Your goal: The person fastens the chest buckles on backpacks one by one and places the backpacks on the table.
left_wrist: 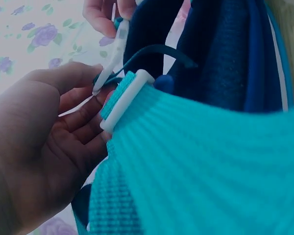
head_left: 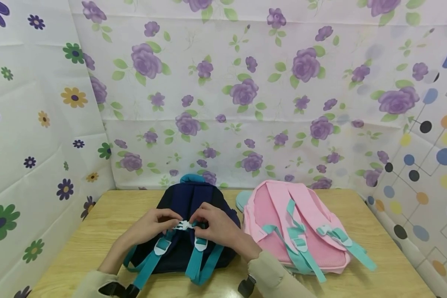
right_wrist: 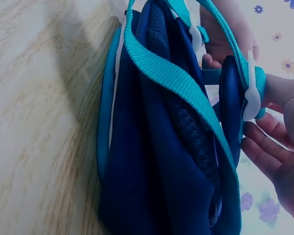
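A dark blue backpack (head_left: 216, 198) lies with its shoulder straps upward. Over the straps is a white side-release buckle (head_left: 184, 225), its two halves meeting in the middle; whether they are fully clicked together I cannot tell. My left hand (head_left: 150, 225) pinches the buckle's left end, and my right hand (head_left: 217, 225) pinches the right end. In the left wrist view the white buckle (left_wrist: 112, 56) runs between both hands' fingertips. Teal webbing (head_left: 156, 258) hangs below from white strap adjusters (head_left: 162, 246). In the right wrist view, an adjuster (right_wrist: 252, 98) partly hides my right fingers.
To the right lies a pink backpack (head_left: 258, 207) with teal straps and a white chest buckle (head_left: 325, 230). A pale blue round item (head_left: 242, 199) shows behind it. Both bags are on a wood-grain table (head_left: 108, 215), enclosed by patterned cloth (head_left: 223, 136) at back and sides.
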The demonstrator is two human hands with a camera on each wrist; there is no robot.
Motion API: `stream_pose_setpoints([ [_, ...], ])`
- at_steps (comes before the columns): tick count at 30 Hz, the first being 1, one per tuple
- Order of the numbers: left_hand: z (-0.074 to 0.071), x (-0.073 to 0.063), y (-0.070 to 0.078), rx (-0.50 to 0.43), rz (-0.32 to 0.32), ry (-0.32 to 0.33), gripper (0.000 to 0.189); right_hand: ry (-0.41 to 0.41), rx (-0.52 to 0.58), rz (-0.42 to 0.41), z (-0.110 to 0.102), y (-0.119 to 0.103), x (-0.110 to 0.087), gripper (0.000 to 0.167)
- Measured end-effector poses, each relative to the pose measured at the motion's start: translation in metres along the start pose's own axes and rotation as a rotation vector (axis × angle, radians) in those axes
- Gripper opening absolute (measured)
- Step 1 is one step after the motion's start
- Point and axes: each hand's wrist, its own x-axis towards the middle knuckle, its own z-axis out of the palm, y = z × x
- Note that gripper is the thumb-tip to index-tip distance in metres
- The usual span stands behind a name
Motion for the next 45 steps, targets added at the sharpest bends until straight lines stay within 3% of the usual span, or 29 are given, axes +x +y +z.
stream_pose_setpoints([
  [9,0.003,0.003,0.006,-0.051,-0.037,-0.002,0.032,0.006,-0.028,-0.03,0.003,-0.002,0.001,0.012],
  [15,0.007,0.004,0.007,-0.089,-0.106,0.012,0.033,0.004,-0.022,-0.018,0.005,-0.002,0.001,0.012],
  [21,0.009,0.001,0.009,-0.186,-0.172,0.036,0.038,-0.007,-0.029,-0.006,0.007,-0.004,0.003,0.011],
  [26,0.012,0.002,0.015,-0.225,-0.191,0.059,0.04,-0.024,-0.048,0.004,0.007,-0.007,0.003,0.01],
  [37,0.013,-0.002,0.018,0.03,-0.137,0.152,0.034,-0.01,-0.055,0.01,-0.009,-0.003,-0.006,0.015],
  [45,0.023,0.003,0.028,0.111,-0.06,0.145,0.026,0.033,-0.04,0.06,-0.032,0.004,-0.022,0.015],
])
